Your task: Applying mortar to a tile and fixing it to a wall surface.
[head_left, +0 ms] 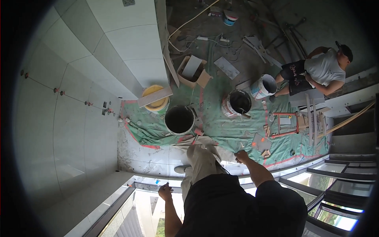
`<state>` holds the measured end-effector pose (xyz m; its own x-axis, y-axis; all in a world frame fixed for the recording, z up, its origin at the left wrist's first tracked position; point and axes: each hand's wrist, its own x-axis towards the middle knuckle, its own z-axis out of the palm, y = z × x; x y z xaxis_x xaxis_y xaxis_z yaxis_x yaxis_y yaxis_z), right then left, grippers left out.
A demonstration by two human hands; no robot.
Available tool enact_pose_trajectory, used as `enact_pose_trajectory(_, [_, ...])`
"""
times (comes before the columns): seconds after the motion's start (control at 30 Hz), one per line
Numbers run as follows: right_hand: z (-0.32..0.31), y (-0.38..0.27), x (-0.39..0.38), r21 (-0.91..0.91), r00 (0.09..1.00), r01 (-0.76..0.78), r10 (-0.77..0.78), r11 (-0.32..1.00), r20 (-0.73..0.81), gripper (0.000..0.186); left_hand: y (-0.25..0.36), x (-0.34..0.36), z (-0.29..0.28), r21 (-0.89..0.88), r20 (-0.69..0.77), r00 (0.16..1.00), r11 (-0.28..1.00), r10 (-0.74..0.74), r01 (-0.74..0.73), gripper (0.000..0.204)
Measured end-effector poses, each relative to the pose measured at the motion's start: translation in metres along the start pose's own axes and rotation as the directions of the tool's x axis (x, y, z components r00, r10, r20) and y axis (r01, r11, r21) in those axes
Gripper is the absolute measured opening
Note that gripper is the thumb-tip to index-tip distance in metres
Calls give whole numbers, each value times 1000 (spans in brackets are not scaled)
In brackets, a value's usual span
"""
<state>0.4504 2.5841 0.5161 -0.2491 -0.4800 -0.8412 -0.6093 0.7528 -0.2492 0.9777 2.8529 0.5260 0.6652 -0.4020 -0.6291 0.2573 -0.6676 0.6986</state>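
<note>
Below me are my legs [199, 156] beside the green floor sheet [233, 134]. Low in the middle-left, by the bright window frame, my left hand [165, 191] hangs with its fingers curled; I cannot make out what is in them. My right hand [241, 157] is out to the right over the sheet's edge, fingers closed, with any held item too small to name. A dark open bucket [177, 120] stands ahead of my feet, with a second dark bucket [239, 100] to its right.
A co-worker [323, 71] in a grey shirt is at the upper right by a white bucket [263, 85]. A yellow bucket [158, 103] with a board across it, a cardboard box [201, 79], a red frame [284, 130] and long planks [312, 118] lie around. Tiled walls [75, 130] rise left.
</note>
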Motion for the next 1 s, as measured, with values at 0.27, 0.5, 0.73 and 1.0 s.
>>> enact_pose_trajectory(0.27, [-102,-58,209,-461,929,209,-322,862,-181,51,64,17,69,72,-32,999,997,-25,27,19])
enact_pose_trajectory(0.5, [-192,-111,445,-639,921,-1,-248,770,-300,45,48,-61,278,280,125,918,901,-377,332,36])
enact_pose_trajectory(0.73, [-141,-88,583,-357,988,-125,84,926,-128,37,212,-100,477,649,560,764,743,-319,-165,45])
enact_pose_trajectory(1.0, [-139,-9,552,-273,975,113,-159,955,-152,31,193,-15,416,523,328,943,843,-61,-128,41])
